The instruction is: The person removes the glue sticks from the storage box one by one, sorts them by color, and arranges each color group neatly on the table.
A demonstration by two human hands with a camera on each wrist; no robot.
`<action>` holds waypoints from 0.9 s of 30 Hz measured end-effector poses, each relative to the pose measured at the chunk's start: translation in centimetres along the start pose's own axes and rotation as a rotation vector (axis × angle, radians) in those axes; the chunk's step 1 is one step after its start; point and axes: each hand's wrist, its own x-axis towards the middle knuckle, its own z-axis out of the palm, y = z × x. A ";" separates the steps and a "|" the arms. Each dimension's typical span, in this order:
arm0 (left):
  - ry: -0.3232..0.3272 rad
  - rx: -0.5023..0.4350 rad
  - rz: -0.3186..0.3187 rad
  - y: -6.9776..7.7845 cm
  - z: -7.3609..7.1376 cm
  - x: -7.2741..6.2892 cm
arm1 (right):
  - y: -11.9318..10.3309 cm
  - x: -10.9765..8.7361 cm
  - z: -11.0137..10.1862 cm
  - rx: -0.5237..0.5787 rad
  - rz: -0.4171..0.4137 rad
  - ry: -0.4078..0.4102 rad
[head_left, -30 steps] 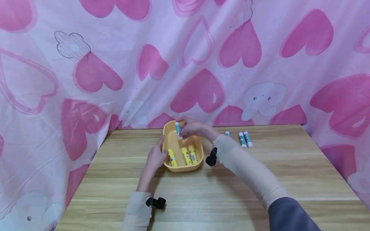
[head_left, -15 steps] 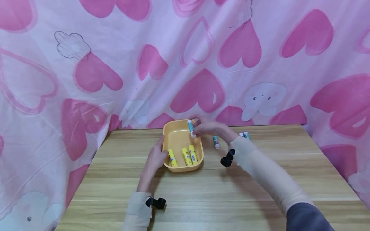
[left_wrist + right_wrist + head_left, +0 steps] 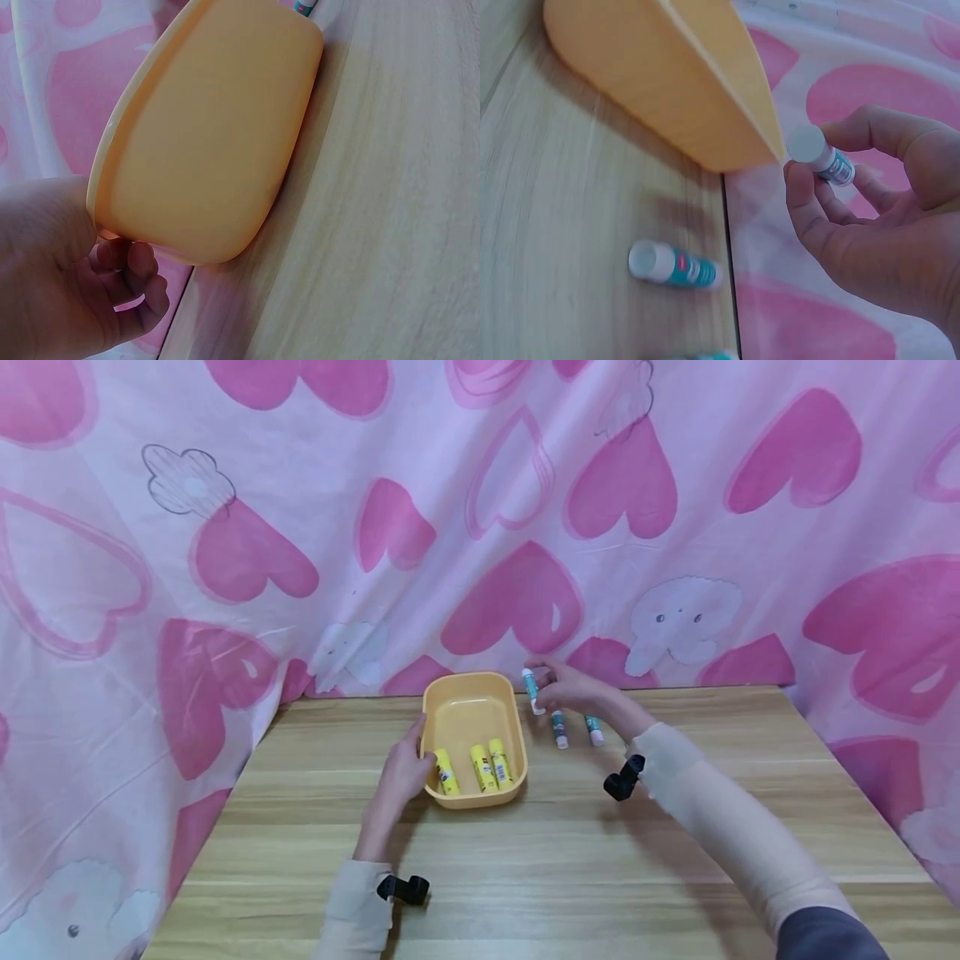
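Teal-white stick [image 3: 531, 690]: aloft, just right of tray [image 3: 468, 718], pinched in closed grip of our right hand [image 3: 572, 688]. Tray rim: held by our left hand [image 3: 403, 772]. Step, we judge: placing stick; next calls for lowering to table [image 3: 517, 868], loosening grip.

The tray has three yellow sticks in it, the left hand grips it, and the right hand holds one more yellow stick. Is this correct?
Not quite: the stick in the right hand is white and teal, not yellow; the right wrist view shows it. The rest is right: the tray has three yellow sticks in it, and the left hand grips it.
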 end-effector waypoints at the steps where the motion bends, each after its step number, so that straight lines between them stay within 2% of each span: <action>1: -0.001 0.001 -0.001 0.0 0.0 0.0 | 0.3 -0.2 -0.3 0.003 0.002 0.002; 6: -0.007 0.004 0.000 0.0 0.0 0.0 | 1.7 -1.2 -1.9 0.014 -0.012 0.031; 12: -0.010 0.000 0.013 0.0 -0.1 0.0 | 3.4 -2.6 -3.8 -0.039 -0.018 0.097; 20: -0.009 0.004 0.012 -0.2 -0.3 0.1 | 4.8 -4.5 -5.5 -0.088 0.000 0.126; 27: -0.003 0.002 0.006 -0.2 -0.4 0.1 | 6.2 -5.4 -6.6 -0.117 0.025 0.140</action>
